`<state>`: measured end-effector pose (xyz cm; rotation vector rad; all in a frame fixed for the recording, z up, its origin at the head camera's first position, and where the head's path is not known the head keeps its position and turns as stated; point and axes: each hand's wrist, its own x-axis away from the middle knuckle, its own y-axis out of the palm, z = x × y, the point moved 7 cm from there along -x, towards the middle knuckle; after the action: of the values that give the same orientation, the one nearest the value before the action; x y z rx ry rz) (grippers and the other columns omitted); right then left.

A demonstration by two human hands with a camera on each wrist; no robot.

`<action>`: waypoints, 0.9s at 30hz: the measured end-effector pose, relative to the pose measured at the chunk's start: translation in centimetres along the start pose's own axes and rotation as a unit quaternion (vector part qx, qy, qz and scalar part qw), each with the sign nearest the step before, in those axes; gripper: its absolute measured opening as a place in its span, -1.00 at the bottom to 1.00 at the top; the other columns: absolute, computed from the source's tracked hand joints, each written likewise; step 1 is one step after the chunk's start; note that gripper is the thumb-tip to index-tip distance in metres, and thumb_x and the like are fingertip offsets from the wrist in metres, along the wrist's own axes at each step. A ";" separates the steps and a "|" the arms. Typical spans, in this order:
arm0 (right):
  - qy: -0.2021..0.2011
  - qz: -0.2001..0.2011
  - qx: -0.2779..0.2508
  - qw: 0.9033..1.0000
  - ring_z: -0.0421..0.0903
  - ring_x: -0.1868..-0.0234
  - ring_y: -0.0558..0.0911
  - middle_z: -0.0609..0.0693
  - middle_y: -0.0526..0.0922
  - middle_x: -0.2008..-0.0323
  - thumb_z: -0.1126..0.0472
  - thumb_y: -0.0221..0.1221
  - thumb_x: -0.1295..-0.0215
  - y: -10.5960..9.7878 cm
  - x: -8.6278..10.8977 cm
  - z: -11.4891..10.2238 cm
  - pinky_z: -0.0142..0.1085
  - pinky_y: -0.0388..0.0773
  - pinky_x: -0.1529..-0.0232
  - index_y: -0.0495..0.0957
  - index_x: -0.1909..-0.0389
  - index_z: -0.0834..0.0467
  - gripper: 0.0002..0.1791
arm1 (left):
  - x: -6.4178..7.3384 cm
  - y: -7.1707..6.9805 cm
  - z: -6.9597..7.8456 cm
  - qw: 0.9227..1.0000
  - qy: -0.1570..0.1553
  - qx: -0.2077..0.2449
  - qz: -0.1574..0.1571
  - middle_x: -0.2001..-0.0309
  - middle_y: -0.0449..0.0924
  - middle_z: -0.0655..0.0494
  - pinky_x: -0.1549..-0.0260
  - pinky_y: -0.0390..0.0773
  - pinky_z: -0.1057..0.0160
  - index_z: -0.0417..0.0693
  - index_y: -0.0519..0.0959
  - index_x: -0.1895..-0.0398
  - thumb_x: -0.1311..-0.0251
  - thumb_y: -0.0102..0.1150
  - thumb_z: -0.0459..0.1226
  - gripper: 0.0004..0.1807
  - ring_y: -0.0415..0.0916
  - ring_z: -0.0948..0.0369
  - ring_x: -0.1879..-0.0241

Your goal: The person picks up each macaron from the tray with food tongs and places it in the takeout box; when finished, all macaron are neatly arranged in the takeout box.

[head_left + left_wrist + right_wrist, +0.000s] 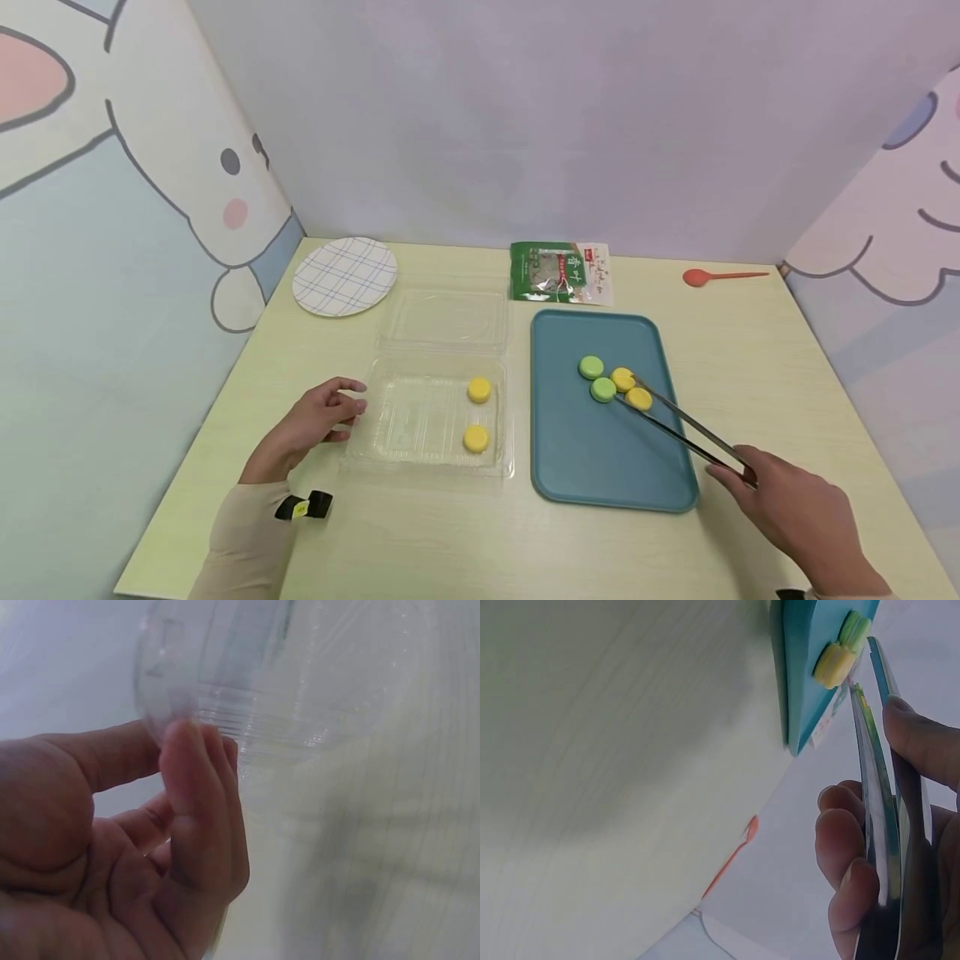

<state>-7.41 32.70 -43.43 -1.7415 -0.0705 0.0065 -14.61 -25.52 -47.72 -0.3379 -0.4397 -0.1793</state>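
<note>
Head view: left fingers (pixel 347 408) pinch box (pixel 420 417) with two macarons (pixel 479 390); right fingers (pixel 767 467), tongs (pixel 686 419) over tray (pixel 570 454) with four.

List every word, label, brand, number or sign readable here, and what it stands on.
"香叶" on the green packet.
The packet's other print: too small to read.
Yellow tag on the black strap: too small to read.
Clear box: faint raised mark, too blurred to read.

The left hand (pixel 309 422) bends its fingers; the right hand (pixel 797 506) (well apart) curls.
</note>
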 end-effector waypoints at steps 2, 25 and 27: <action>0.007 -0.003 -0.003 1.000 -0.15 0.69 0.31 -0.20 0.34 0.70 -0.24 0.23 -0.34 0.0 0.2 0.3 -0.19 0.20 0.71 0.48 0.43 -0.04 -0.62 | 0.0 -0.1 0.0 1.000 0.000 -0.001 0.000 0.12 0.54 -0.14 0.31 0.62 0.22 -0.25 0.36 -0.30 -0.47 0.10 -0.23 -0.55 0.54 0.05 0.19; 0.020 -0.023 0.000 1.000 -0.13 0.65 0.36 -0.18 0.41 0.67 -0.26 0.20 -0.36 0.9 0.6 1.2 -0.16 0.24 0.70 0.56 0.34 0.01 -0.60 | 0.0 0.0 0.1 1.000 0.003 0.001 -0.005 0.13 0.54 -0.14 0.31 0.62 0.22 -0.26 0.35 -0.29 -0.48 0.09 -0.25 -0.57 0.53 0.04 0.20; 0.018 -0.023 -0.001 1.000 -0.13 0.65 0.36 -0.18 0.41 0.67 -0.25 0.20 -0.36 1.0 0.6 1.1 -0.16 0.24 0.70 0.56 0.33 0.01 -0.61 | 0.0 0.0 0.1 1.000 0.006 -0.001 -0.005 0.13 0.53 -0.13 0.31 0.62 0.22 -0.26 0.35 -0.29 -0.49 0.09 -0.24 -0.57 0.53 0.05 0.19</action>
<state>-6.85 33.66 -44.56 -1.7408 -0.0836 -0.0585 -14.66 -25.48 -47.62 -0.3365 -0.4294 -0.1912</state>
